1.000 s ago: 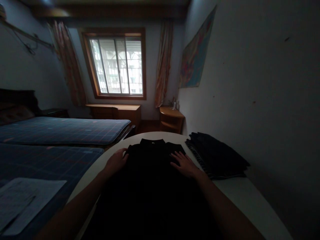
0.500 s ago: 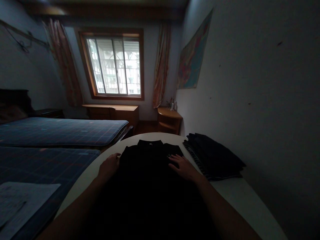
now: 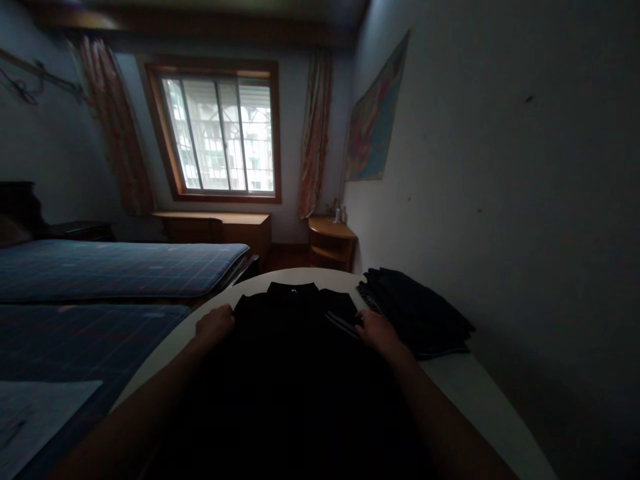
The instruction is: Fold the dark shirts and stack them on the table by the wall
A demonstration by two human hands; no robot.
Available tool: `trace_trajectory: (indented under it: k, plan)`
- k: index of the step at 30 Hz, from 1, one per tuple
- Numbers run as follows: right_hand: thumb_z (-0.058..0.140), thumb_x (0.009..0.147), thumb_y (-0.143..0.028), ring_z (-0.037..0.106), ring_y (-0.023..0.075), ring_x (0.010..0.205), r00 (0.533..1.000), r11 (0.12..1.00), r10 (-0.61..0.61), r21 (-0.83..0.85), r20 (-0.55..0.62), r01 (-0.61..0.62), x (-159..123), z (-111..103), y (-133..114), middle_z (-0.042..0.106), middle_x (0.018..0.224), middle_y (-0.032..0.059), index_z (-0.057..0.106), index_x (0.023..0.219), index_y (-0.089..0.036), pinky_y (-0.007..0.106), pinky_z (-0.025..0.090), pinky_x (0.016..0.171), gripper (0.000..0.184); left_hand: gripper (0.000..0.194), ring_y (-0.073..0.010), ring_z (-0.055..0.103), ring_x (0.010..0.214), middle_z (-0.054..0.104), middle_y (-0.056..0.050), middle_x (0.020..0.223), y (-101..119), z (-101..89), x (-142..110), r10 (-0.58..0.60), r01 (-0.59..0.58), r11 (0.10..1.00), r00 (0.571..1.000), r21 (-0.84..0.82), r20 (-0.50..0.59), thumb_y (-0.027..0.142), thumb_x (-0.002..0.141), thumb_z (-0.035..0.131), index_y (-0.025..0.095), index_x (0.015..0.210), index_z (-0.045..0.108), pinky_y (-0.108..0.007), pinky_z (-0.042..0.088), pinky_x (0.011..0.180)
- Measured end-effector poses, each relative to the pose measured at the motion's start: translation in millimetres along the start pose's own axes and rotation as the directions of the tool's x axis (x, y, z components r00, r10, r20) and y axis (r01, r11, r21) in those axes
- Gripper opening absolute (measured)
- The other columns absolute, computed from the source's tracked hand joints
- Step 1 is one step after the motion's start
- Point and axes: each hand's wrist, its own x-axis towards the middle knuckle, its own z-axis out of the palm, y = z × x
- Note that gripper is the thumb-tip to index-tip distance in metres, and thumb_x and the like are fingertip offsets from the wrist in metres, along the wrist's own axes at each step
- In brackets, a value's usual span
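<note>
A black collared shirt (image 3: 295, 360) lies flat on a pale round-ended table (image 3: 300, 274), its collar toward the window. My left hand (image 3: 215, 324) is closed on the shirt's left edge near the shoulder, though the fingertips are partly hidden. On the other side, my right hand (image 3: 376, 329) pinches the right sleeve, where grey stripes show on the cuff. The lower part of the shirt is too dark to make out. Just right of my right hand sits a stack of dark folded clothes (image 3: 417, 310).
Beds with blue plaid mattresses (image 3: 125, 267) stand on the left, with a sheet of paper (image 3: 45, 413) on the nearer one. A wooden desk (image 3: 245, 219) and a corner shelf (image 3: 333, 229) are by the window. The wall (image 3: 525, 267) runs along the right.
My right hand has gone from lying with fingers spread on the shirt to pinching the sleeve, and the striped cuff now shows. My left fingers have closed on the edge. The view has shifted slightly right.
</note>
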Motion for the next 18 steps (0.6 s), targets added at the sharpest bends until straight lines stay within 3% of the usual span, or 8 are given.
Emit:
trace_trajectory:
  k: [3, 6, 9, 11, 14, 18]
  plan:
    - [0.049, 0.087, -0.02, 0.061, 0.0249, 0.115, 0.999, 0.999, -0.032, -0.02, -0.004, 0.032, -3.4, 3.1, -2.3, 0.066, 0.125, 0.0104, 0.067, 0.122, -0.022, 0.035, 0.046, 0.099, 0.04, 0.031, -0.0352, 0.067, 0.102, 0.069, -0.02, 0.111, 8.4, 0.2, 1.6, -0.005, 0.006, 1.0, 1.0, 0.027, -0.009, 0.029, 0.086, 0.043, 0.016, 0.107, 0.062, -0.039, 0.05, 0.076]
    - [0.042, 0.09, -0.019, 0.055, 0.0276, 0.123, 0.998, 0.998, -0.053, -0.044, -0.033, 0.052, -4.1, 4.1, -13.1, 0.061, 0.132, 0.0146, 0.066, 0.126, -0.018, 0.038, 0.041, 0.105, 0.042, 0.039, -0.0341, 0.067, 0.102, 0.069, -0.021, 0.112, 17.2, 0.7, 5.5, 0.033, -0.032, 0.999, 0.999, 0.032, -0.028, 0.033, 0.09, 0.041, 0.013, 0.121, 0.054, -0.04, 0.05, 0.079]
    - [0.039, 0.095, -0.027, 0.043, 0.0263, 0.136, 0.984, 0.986, -0.168, -0.021, -0.056, 0.167, -0.8, 10.3, -27.4, 0.048, 0.148, 0.0113, 0.057, 0.138, -0.019, 0.038, 0.031, 0.114, 0.047, 0.042, -0.031, 0.067, 0.103, 0.067, -0.02, 0.114, 24.6, 3.1, 9.9, 0.094, -0.093, 0.995, 0.995, 0.041, -0.037, 0.027, 0.091, 0.041, 0.013, 0.131, 0.045, -0.038, 0.05, 0.08]
    - [0.034, 0.099, -0.038, 0.036, 0.0259, 0.142, 0.978, 0.978, -0.206, 0.019, -0.018, 0.206, 3.8, 19.4, -34.9, 0.041, 0.153, 0.0104, 0.049, 0.144, -0.019, 0.039, 0.025, 0.117, 0.051, 0.037, -0.0297, 0.067, 0.101, 0.066, -0.018, 0.114, 28.3, 5.8, 12.6, 0.136, -0.134, 0.99, 0.99, 0.052, -0.033, 0.022, 0.092, 0.039, 0.015, 0.127, 0.049, -0.036, 0.05, 0.078]
    - [0.026, 0.101, -0.051, 0.027, 0.0303, 0.146, 0.986, 0.989, -0.146, 0.033, 0.075, 0.144, 14.2, 34.3, -39.5, 0.034, 0.157, 0.0126, 0.042, 0.149, -0.018, 0.045, 0.02, 0.118, 0.061, 0.032, -0.0275, 0.068, 0.097, 0.065, -0.017, 0.113, 32.6, 9.4, 18.2, 0.186, -0.183, 0.981, 0.982, 0.066, -0.038, 0.02, 0.095, 0.033, 0.015, 0.116, 0.057, -0.033, 0.05, 0.076]
    - [0.025, 0.101, -0.053, 0.019, 0.0324, 0.148, 0.985, 0.994, -0.105, 0.024, 0.137, 0.103, 33.9, 42.6, -38.5, 0.025, 0.161, 0.0133, 0.034, 0.153, -0.017, 0.047, 0.015, 0.119, 0.064, 0.033, -0.0248, 0.066, 0.098, 0.061, -0.015, 0.117, 39.1, 11.1, 31.4, 0.226, -0.221, 0.971, 0.972, 0.09, -0.057, 0.018, 0.096, 0.032, 0.016, 0.109, 0.063, -0.032, 0.049, 0.077]
